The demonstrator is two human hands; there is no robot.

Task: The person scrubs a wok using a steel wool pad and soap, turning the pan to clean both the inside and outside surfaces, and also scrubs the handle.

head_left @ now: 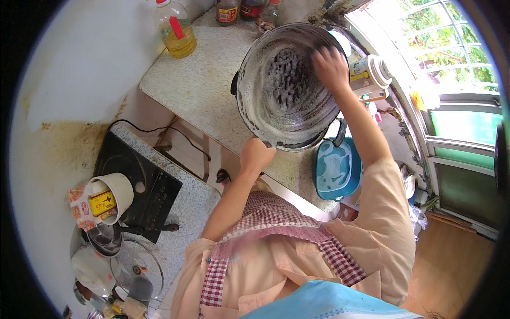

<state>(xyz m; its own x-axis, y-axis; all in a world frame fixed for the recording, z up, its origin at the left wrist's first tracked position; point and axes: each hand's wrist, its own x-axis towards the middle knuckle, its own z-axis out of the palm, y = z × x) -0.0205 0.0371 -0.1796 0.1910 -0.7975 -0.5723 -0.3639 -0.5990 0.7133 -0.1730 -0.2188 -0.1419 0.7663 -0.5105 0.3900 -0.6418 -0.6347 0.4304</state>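
A large dark metal wok-like pan (293,85) with two black side handles stands tilted on the speckled countertop, its inside smeared with white suds. My left hand (257,153) is closed around the pan's near rim. Inside the pan, my right hand (331,67) lies against the upper right wall, its fingertips blurred. Whether a scrubber is under those fingers is hidden. Just below the pan's right handle is a blue plastic basin (338,169) with foamy water.
An oil bottle (177,36) and several sauce bottles stand at the back. A thermos (370,73) is right of the pan, near the window. On the left counter are a black induction cooker (159,199), a white pot (125,193) with packets and a glass lid (153,259).
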